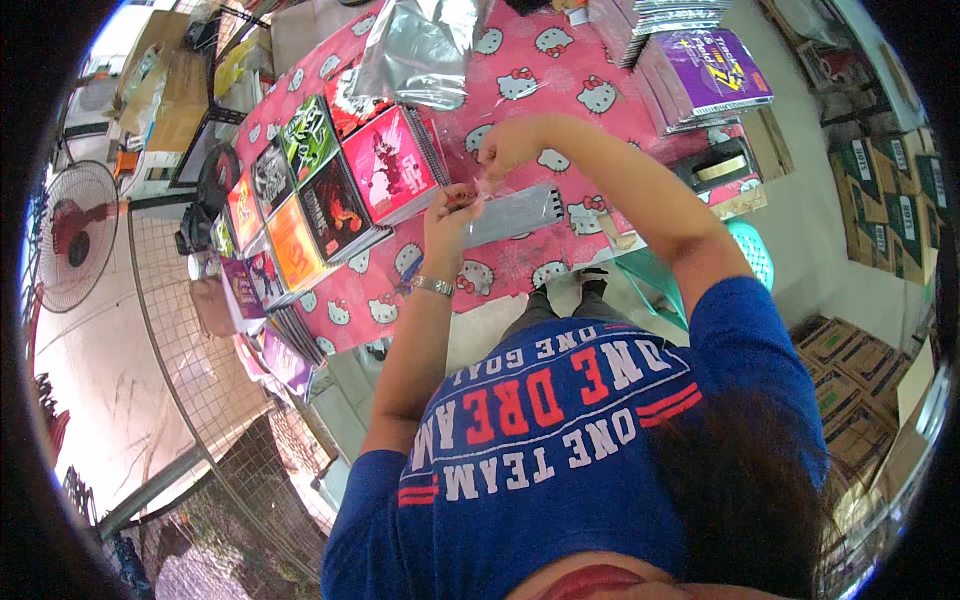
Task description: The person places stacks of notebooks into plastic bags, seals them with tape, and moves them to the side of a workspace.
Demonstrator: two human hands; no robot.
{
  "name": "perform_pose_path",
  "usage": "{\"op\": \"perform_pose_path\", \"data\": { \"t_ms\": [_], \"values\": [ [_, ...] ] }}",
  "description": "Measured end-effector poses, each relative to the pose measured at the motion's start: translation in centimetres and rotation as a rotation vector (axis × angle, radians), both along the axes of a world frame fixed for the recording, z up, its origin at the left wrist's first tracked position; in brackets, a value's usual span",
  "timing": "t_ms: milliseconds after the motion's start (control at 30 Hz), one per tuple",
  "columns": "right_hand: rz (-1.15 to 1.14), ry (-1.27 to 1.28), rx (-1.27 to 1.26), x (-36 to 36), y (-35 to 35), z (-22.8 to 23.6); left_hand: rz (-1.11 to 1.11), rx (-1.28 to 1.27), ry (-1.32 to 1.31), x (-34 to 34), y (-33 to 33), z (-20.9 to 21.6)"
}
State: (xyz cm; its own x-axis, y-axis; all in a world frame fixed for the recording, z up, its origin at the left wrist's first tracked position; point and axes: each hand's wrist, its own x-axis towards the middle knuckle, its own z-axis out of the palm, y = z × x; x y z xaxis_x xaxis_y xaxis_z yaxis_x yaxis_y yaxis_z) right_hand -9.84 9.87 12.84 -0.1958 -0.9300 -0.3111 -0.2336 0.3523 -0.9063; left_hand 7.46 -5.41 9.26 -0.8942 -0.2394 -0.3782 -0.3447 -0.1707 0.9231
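A spiral-bound pad [515, 216] in clear plastic lies on the table right in front of me, its black binding coil toward the right. My left hand [452, 212], below which a metal watch circles the wrist, is closed with fingertips pinching the plastic wrapper [486, 190] at the pad's left end. Just above and to the right, my right hand [510, 148] is bent inward with its fingers curled in a pinch. Thin clear film shows near its fingertips, but what it grips is too small to make out.
Stacked spiral notebooks with bright covers [390, 165] run along the table's left side. Clear plastic sleeves [415, 50] lie at the far edge. Purple notebooks [705, 75] are piled far right, near a dark box-like item [712, 170]. A teal stool [750, 255] and a fan [77, 235] flank the table.
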Motion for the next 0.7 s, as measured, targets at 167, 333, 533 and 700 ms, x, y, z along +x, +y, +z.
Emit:
{"op": "perform_pose_path", "data": {
  "t_ms": [167,333,533,700],
  "values": [
    [0.245,-0.03,0.683,-0.7,-0.2,-11.9,0.045,-0.089,-0.006,0.1,1.5,1.0],
    [-0.178,0.378,0.125,3.8,9.0,-10.8,-0.126,-0.623,0.245,0.5,0.2,-0.6],
    [-0.699,-0.102,-0.241,10.9,8.4,-5.1,0.074,-0.163,-0.032,-1.0,0.7,2.7],
    [-1.177,0.178,-0.495,8.6,12.6,0.8,0.33,0.36,0.244,-2.7,1.4,7.8]
  ]
}}
